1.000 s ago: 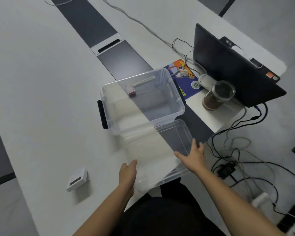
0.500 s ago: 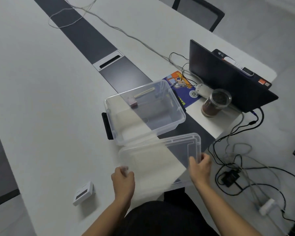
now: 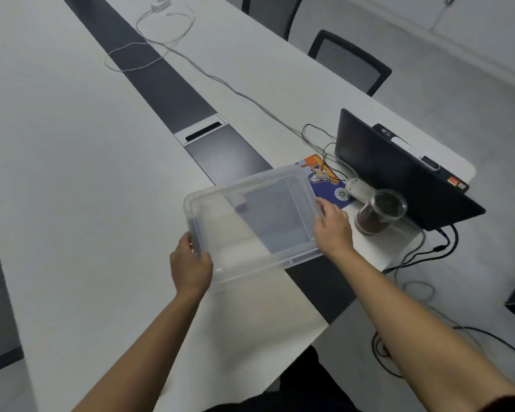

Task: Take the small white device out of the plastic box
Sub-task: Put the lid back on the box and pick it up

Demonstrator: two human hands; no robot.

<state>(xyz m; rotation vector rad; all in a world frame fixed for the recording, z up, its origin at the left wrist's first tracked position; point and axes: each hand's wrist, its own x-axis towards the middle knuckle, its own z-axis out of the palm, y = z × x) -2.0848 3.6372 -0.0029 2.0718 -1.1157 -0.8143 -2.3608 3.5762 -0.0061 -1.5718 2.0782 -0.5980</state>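
Note:
I hold a clear plastic lid (image 3: pixel 250 221) with both hands, over the clear plastic box, which shows only dimly through it. My left hand (image 3: pixel 191 263) grips the lid's near left corner. My right hand (image 3: pixel 333 227) grips its right edge. Through the plastic I see a small white and purple object (image 3: pixel 239 202) inside the box. I cannot tell whether the lid rests on the box's rim or hovers just above it. The small white device is not in view.
A black laptop (image 3: pixel 399 173) stands open at the right, with a clear cup of dark stuff (image 3: pixel 378 212) and a blue booklet (image 3: pixel 327 179) beside the box. Cables trail over the table and floor. A dark strip with a cable port (image 3: pixel 202 130) runs along the table. A chair (image 3: pixel 348 60) stands behind.
Both hands picked the lid up from the table's near edge and carried it forward over the box. The view tilted up, and the white device on the table at left dropped out of sight.

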